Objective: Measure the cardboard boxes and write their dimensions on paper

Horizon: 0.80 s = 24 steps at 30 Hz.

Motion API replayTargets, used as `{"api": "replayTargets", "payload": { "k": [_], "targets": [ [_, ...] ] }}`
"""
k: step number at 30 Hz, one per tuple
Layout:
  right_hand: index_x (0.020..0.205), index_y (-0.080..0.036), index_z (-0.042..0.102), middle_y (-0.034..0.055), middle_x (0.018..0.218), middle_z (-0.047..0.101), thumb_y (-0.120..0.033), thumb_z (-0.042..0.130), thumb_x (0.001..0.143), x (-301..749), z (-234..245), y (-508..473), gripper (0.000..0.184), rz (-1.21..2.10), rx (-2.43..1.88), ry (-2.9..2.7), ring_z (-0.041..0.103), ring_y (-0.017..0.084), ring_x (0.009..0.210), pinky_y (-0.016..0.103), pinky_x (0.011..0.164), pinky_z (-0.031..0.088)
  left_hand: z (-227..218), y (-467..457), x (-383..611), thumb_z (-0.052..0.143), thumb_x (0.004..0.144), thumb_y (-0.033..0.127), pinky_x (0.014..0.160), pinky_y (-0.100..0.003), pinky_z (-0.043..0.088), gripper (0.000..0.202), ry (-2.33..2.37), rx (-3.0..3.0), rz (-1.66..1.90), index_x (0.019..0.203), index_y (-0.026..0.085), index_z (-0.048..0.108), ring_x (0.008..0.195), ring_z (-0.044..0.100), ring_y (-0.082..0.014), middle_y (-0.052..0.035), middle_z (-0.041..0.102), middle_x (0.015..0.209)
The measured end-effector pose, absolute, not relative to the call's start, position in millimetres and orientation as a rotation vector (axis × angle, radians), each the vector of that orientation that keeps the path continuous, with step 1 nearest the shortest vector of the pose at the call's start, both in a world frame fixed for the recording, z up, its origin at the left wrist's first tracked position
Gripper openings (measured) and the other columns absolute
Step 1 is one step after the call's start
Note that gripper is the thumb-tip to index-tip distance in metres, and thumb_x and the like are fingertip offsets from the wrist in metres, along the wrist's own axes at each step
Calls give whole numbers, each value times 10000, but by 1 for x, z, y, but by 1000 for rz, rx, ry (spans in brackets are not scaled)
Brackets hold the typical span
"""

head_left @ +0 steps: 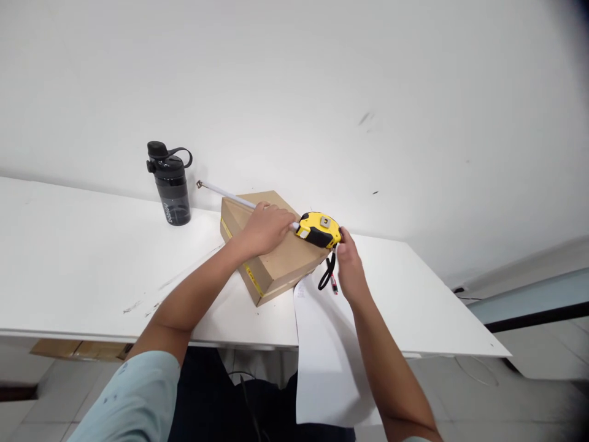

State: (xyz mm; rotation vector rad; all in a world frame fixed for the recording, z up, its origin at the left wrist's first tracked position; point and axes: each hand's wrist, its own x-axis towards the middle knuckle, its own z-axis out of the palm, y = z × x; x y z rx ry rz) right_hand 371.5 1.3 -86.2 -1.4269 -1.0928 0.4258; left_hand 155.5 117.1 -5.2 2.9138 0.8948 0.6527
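A brown cardboard box (280, 261) with yellow tape lies on the white table (92, 264). My left hand (265, 228) rests on top of the box, fingers curled down on the white tape blade (225, 192), which runs out past the box's far corner. My right hand (348, 261) grips the yellow and black tape measure case (318, 229) at the box's right edge. A black wrist strap (327, 274) hangs from the case.
A dark water bottle (171, 183) stands at the back left by the white wall. A sheet of white paper (329, 350) hangs over the table's front edge, with a pen (332, 279) near its top. A cardboard piece (78, 350) shows under the table.
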Motion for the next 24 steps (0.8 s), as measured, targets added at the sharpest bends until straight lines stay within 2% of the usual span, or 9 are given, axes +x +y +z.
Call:
{"api": "replayTargets", "payload": {
  "k": [4, 8, 11, 15, 19, 22, 24],
  "targets": [
    [1684, -249, 401, 164, 1690, 457, -807, 755, 794, 366, -81, 5, 1109, 389, -1577, -1173, 417, 375, 1582, 582, 1309, 353, -1, 116, 154, 457, 1069, 198, 1053, -459, 389, 306, 868, 2933, 682, 1103, 217, 760, 1135, 716, -281, -81, 821, 1145],
    [1667, -250, 426, 155, 1688, 460, -707, 786, 825, 360, -84, -2, 1023, 296, -1540, -1132, 468, 347, 1557, 536, 1288, 412, -3, 118, 152, 490, 1066, 197, 979, -413, 423, 279, 748, 2972, 722, 1095, 206, 767, 1106, 735, -264, -87, 825, 1093],
    [1681, -259, 386, 157, 1700, 438, -634, 763, 877, 360, -77, -6, 964, 192, -1359, -1133, 507, 324, 1532, 511, 1263, 457, -8, 117, 155, 440, 1108, 236, 985, -410, 426, 323, 600, 2988, 858, 1113, 212, 762, 1048, 743, -237, -80, 830, 1080],
    [1667, -324, 381, 127, 1739, 363, -565, 787, 882, 350, -42, -1, 916, -84, -1135, -1247, 453, 335, 1574, 520, 1186, 546, -16, 112, 163, 405, 1127, 300, 989, -412, 451, 348, 514, 2933, 1133, 1121, 243, 748, 1044, 739, -222, -64, 836, 1130],
    [1546, -287, 510, 152, 1593, 499, -560, 698, 960, 320, -1, 11, 674, -466, -1036, -1169, 447, 345, 1573, 615, 1275, 441, -22, 106, 169, 371, 1137, 338, 998, -420, 482, 386, 520, 2906, 1303, 1106, 266, 749, 1057, 739, -219, -52, 840, 1134],
    [1607, -285, 384, 155, 1627, 431, -630, 648, 964, 304, 14, 15, 776, -598, -981, -1027, 377, 399, 1609, 711, 1327, 307, -26, 103, 171, 423, 1125, 367, 1121, -470, 467, 332, 660, 2905, 1398, 1231, 290, 729, 1198, 711, -241, -73, 808, 1257],
    [1671, -320, 215, 115, 1745, 247, -695, 661, 925, 308, 14, 15, 946, -561, -955, -998, 183, 452, 1676, 750, 1355, 196, -29, 100, 173, 501, 1100, 445, 1246, -540, 386, 347, 753, 2929, 1451, 1366, 311, 678, 1364, 634, -280, -100, 740, 1412]
  ]
}}
